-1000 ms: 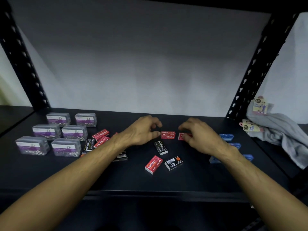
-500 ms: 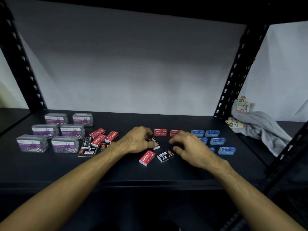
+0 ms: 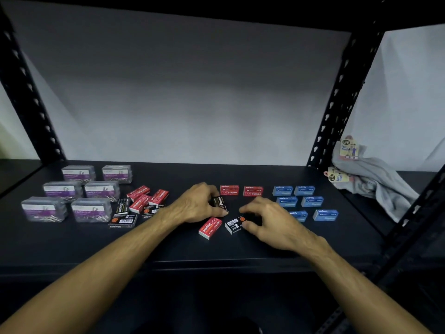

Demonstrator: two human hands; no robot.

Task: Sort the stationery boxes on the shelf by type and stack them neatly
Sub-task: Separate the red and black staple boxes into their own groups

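left hand: fingers curled round a black staple box, gripping it; box tilted, its far end off the shelf.
right hand: thumb and fingertips pinch the right end of a second black box, which lies flat, barcode face up.
shelf: dark board, all boxes lie on it; black perforated uprights at the back corners.
loose red box: lies angled just left of the barcode box, right under the left hand's heel; close to both hands, crowds the working gap.
red pair: two red staple boxes side by side at the back, just beyond both hands, labels upside down.
blue group: blue boxes in two columns right of the red pair; right hand covers part of the near-left one, so exact count unclear.
mixed pile: red and black boxes jumbled left of the left forearm, some overlapping, unsorted.
paper clip boxes: six clear boxes with purple labels, two columns by three rows, far left, well apart from the hands.
grey cloth: bunched beyond the right upright, with two card tags; well apart from the boxes.
obstructions: left forearm crosses in front of the mixed pile's right edge.
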